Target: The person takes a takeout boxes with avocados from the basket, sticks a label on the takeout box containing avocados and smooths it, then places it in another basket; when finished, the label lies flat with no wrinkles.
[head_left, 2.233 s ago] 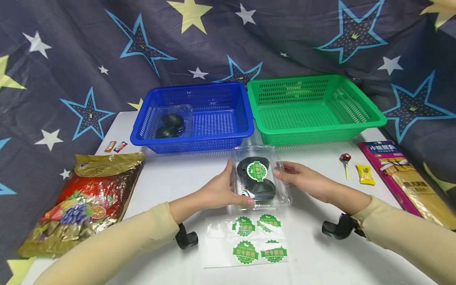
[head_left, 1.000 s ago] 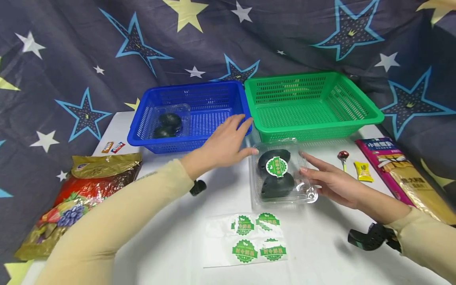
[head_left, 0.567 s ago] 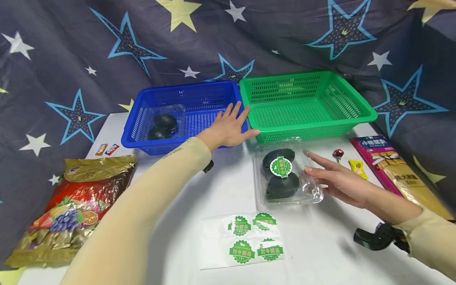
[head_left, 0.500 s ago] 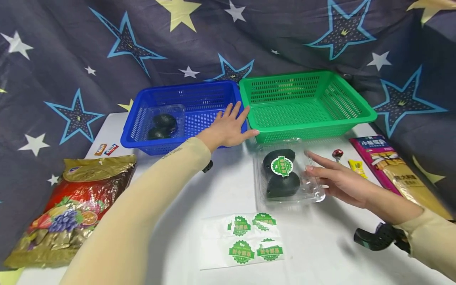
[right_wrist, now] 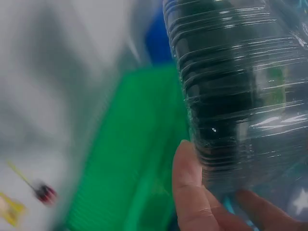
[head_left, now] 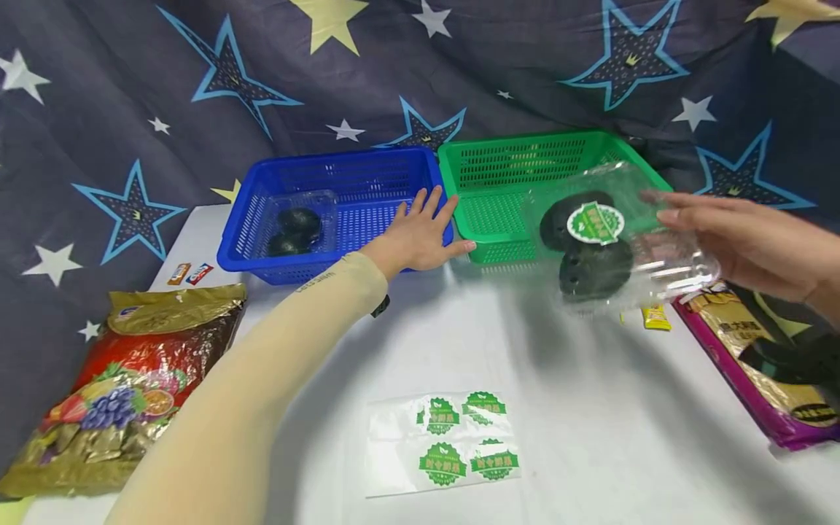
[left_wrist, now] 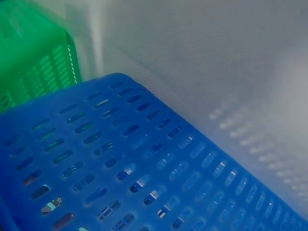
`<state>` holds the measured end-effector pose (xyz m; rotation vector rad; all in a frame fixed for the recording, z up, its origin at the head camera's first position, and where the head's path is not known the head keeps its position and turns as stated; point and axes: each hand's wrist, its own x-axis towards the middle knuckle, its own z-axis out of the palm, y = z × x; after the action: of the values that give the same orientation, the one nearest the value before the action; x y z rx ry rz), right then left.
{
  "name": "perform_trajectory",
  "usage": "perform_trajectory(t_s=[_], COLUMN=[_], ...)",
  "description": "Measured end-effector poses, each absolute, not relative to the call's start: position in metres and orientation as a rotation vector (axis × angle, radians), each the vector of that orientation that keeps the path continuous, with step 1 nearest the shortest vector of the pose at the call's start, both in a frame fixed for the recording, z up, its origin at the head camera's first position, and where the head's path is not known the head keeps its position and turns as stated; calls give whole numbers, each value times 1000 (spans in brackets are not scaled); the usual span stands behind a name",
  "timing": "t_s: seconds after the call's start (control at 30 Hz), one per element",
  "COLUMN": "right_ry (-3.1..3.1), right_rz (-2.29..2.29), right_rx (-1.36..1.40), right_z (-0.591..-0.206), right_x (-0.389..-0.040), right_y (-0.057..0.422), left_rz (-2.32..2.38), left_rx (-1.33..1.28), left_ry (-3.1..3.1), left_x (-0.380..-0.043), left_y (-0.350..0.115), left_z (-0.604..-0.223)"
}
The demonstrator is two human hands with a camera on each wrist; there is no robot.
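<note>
A: Please, what is the largest thing there?
B: It is the dark cloth (head_left: pixel 512 47) with stars, at the back. Before it is a white table (head_left: pixel 407 343). On this stand a blue basket (head_left: pixel 295 271) and, to its right, a green basket (head_left: pixel 502 253).
A: And after the baskets?
B: On the left lies a shiny bag (head_left: pixel 144 364) with fruits printed on it. On the right lies a purple and gold pack (head_left: pixel 735 328), partly hidden.
A: Where is the clear box (head_left: pixel 663 270)?
B: It is in the air, tilted, at the near side of the green basket. A second box (head_left: pixel 330 211) lies inside the blue basket. A sticker sheet (head_left: pixel 400 452) lies on the table in front.
A: How are the hands?
B: The right hand (head_left: pixel 744 237) grasps the clear box by its right end. The left hand (head_left: pixel 420 237) holds nothing; its fingers are spread over the blue basket's near right corner. Whether it touches the rim, I cannot tell.
A: And the small things?
B: Two dark rounded things (head_left: pixel 597 270) inside the clear box, a round green label (head_left: pixel 595 223) on its upper face, a lollipop (right_wrist: pixel 45 193) and a yellow sweet (head_left: pixel 656 318).
</note>
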<state>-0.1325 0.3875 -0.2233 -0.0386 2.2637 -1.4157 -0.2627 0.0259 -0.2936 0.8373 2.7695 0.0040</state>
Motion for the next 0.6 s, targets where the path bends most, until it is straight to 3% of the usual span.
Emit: perform_trajectory(t_s=[0.23, 0.6], right_ry=[2368, 2408], right_rz=[-1459, -1233], right_rx=[54, 148], right_z=[-193, -227], right_x=[-202, -274], right_y=[386, 309], left_rz=[10, -36], left_rx=[850, 841], left_ry=[2771, 2786], left_x=[-264, -263], left_y=[24, 24], left_z=[-295, -293])
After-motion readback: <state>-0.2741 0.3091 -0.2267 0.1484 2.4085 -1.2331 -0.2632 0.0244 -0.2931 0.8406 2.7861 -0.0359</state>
